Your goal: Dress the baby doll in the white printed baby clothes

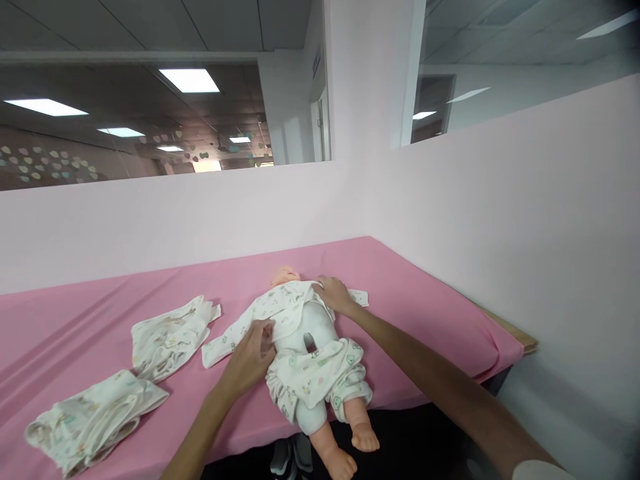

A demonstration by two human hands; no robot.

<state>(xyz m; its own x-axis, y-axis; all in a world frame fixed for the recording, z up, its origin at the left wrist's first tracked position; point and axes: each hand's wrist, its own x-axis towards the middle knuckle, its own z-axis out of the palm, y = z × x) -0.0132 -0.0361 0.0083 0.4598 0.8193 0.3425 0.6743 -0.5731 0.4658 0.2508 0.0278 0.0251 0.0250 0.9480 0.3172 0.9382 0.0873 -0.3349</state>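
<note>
A baby doll point(313, 327) lies on its back on the pink-covered table, feet over the front edge. It wears a white printed baby shirt point(287, 307), its sleeves spread to both sides. White printed baby pants point(313, 373) are bunched around its thighs, and the white cloth body shows between the two garments. My left hand point(255, 353) is at the shirt's lower left edge, fingers curled on the cloth. At the shirt's upper right part, my right hand point(333, 293) has its fingers closed on the fabric; the fingertips are partly hidden.
Two folded printed baby garments, one farther back point(170, 337) and one nearer point(95, 417), lie left of the doll. The pink sheet point(410, 293) covers the table up to white walls behind and right. Grey objects point(291, 457) show below the front edge.
</note>
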